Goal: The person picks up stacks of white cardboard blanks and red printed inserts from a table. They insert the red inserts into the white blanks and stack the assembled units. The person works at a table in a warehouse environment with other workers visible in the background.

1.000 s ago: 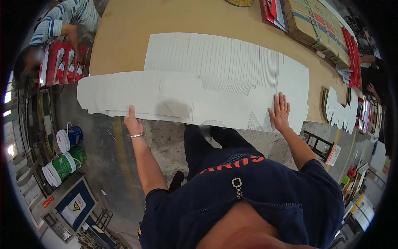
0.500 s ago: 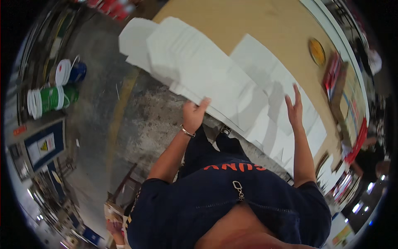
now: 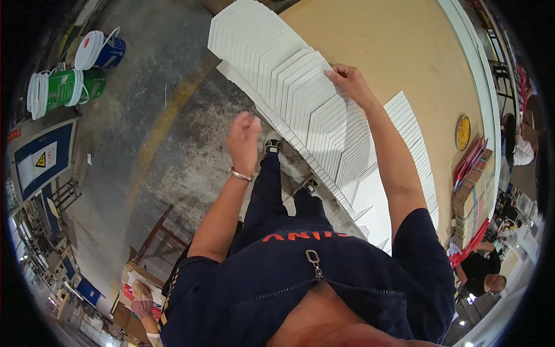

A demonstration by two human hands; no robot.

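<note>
- Contents of the green bucket [image 3: 63, 89] and blue bucket [image 3: 114, 53] are hidden.
- The left hand [image 3: 243, 141] is held loosely curled, empty.
- White sheets [image 3: 300, 81], fanned on the table [image 3: 416, 58], are touched by the right hand [image 3: 350, 84], fingers bent; grip cannot be told.
- Yellow bits [image 3: 463, 132] are held in a dish [image 3: 462, 149].

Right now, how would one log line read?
Right hand: touching edge of white sheets | Left hand: beside sheets, holding nothing visible | Sheets: overlapping, on tan table
</note>
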